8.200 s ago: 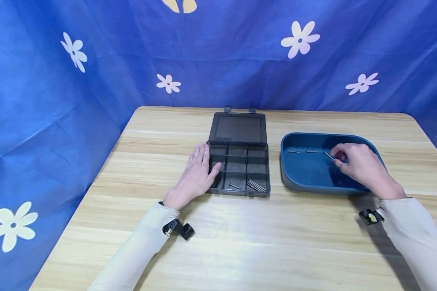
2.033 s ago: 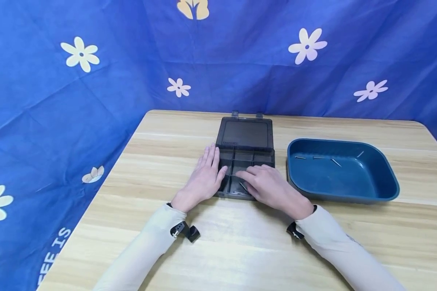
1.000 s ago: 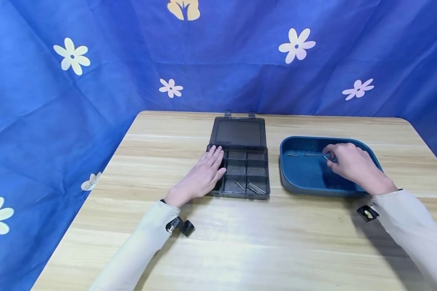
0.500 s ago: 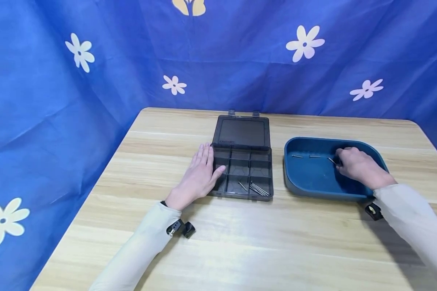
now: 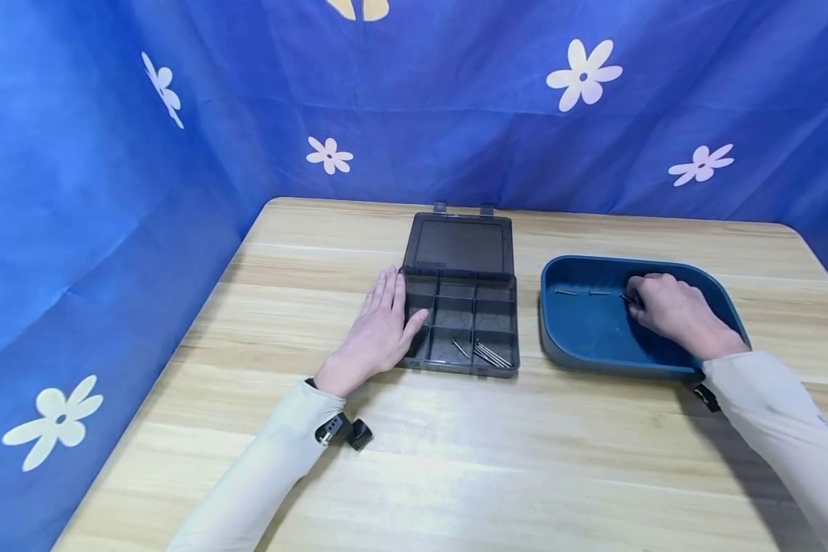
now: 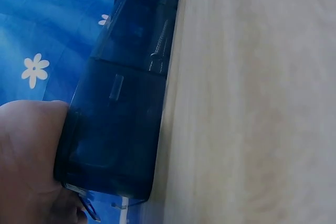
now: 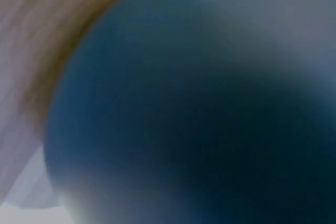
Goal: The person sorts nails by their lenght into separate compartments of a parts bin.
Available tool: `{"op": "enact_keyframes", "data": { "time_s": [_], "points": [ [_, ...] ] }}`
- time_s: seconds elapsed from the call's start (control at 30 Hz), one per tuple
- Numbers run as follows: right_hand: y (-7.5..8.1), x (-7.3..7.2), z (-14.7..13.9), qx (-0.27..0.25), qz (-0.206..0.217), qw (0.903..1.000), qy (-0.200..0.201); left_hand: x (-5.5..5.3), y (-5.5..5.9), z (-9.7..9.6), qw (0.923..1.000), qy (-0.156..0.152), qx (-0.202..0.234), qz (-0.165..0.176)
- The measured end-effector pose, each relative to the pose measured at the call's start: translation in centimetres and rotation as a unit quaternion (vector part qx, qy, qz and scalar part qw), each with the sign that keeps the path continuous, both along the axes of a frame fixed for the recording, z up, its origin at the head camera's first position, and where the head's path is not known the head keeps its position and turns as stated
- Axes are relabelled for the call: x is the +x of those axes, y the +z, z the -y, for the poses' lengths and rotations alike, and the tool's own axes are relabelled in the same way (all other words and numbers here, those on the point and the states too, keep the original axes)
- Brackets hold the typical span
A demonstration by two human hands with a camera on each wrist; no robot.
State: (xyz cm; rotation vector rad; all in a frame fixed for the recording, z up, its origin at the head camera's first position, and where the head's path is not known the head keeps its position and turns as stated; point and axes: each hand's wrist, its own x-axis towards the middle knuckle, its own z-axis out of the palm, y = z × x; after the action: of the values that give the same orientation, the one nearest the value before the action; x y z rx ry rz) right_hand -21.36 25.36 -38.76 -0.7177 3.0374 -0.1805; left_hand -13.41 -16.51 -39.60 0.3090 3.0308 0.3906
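Observation:
My left hand (image 5: 376,333) lies with straight fingers along the left side of a dark translucent compartment box (image 5: 453,314), its thumb over the front left compartment. In the left wrist view part of that hand (image 6: 31,156) is beside the box's side wall (image 6: 115,124). One screw (image 5: 461,349) lies in the front middle compartment, and several screws (image 5: 491,354) lie in the front right one. My right hand (image 5: 676,310) reaches down inside a blue basin (image 5: 596,337) with curled fingers. A screw (image 5: 626,297) shows at its fingers; I cannot tell whether they pinch one, since the fingertips are hidden.
Two more screws, a left one (image 5: 566,292) and a right one (image 5: 599,293), lie in the basin. The box's lid (image 5: 464,244) is laid back flat behind it. A blue flowered cloth (image 5: 421,92) hangs behind the wooden table (image 5: 455,460). The right wrist view is mostly dark and blurred.
About two seconds ago my right hand was over the box's front compartments; it has since moved right into the basin and lower, fingers drawn in. My left hand stays at the box's left side.

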Motion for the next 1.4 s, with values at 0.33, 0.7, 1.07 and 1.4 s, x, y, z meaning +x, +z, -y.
{"op": "enact_keyframes", "data": {
  "time_s": [0.33,0.7,1.07,1.4],
  "points": [
    [0.1,0.2,0.2,-0.003,-0.007,1.0,0.005,0.1,0.3,0.1,1.0,0.002,-0.004,0.008],
    [0.1,0.3,0.2,-0.004,0.041,0.9991,-0.006,0.1,0.1,0.0,1.0,0.001,-0.001,0.003],
    [1.0,0.3,0.0,-0.03,0.043,0.9985,-0.016,0.0,0.2,-0.1,1.0,0.005,-0.002,0.006],
    [1.0,0.9,0.0,-0.074,0.023,0.9969,-0.015,-0.1,0.0,0.0,0.9999,0.004,-0.005,0.012]
  ]
}}
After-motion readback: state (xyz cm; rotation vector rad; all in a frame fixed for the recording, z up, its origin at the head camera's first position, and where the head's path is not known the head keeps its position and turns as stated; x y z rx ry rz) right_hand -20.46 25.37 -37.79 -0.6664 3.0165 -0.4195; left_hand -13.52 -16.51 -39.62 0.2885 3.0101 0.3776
